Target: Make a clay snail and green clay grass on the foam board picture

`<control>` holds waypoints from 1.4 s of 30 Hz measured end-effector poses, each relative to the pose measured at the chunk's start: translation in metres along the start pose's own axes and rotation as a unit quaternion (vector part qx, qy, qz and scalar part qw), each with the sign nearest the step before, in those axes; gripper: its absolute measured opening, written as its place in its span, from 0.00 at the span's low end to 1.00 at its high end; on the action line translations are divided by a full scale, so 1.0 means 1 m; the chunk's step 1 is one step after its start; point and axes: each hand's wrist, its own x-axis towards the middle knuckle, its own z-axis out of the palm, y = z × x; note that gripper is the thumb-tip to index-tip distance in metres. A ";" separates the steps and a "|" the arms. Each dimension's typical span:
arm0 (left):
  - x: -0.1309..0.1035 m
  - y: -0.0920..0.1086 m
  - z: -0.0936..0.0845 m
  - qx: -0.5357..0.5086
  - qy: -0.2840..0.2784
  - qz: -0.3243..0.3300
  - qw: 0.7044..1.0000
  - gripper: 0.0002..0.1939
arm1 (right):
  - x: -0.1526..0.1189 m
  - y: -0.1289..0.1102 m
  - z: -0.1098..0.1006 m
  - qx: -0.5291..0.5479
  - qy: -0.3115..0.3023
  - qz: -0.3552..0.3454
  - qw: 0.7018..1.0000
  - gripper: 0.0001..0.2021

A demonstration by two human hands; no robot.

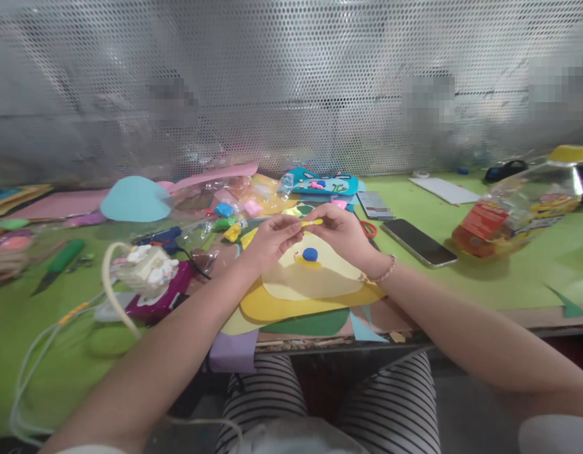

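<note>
Well — a yellow strip [312, 222] sits between left hand [274, 239] and right hand [344, 232] — both pinching its ends.

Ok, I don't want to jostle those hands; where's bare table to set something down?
Bare green tabletop shows on the right: in front of the bottle, towards the green scrap, and between phone and white sheet. Left of the yellow sheets it's crowded with cables, wrappers and a knife.

No lettering is legible, even on the red bottle label [483, 222].
</note>
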 end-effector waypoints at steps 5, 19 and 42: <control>-0.001 0.002 0.001 -0.016 -0.021 -0.026 0.999 0.16 | -0.001 -0.005 0.000 0.007 -0.012 -0.015 1.000 0.10; -0.003 0.005 -0.001 -0.037 -0.054 -0.098 0.993 0.20 | -0.005 -0.017 0.002 -0.027 -0.065 -0.072 0.995 0.05; -0.004 0.003 0.001 0.194 0.048 0.056 0.978 0.18 | -0.003 -0.011 -0.003 -0.212 -0.022 -0.112 0.971 0.05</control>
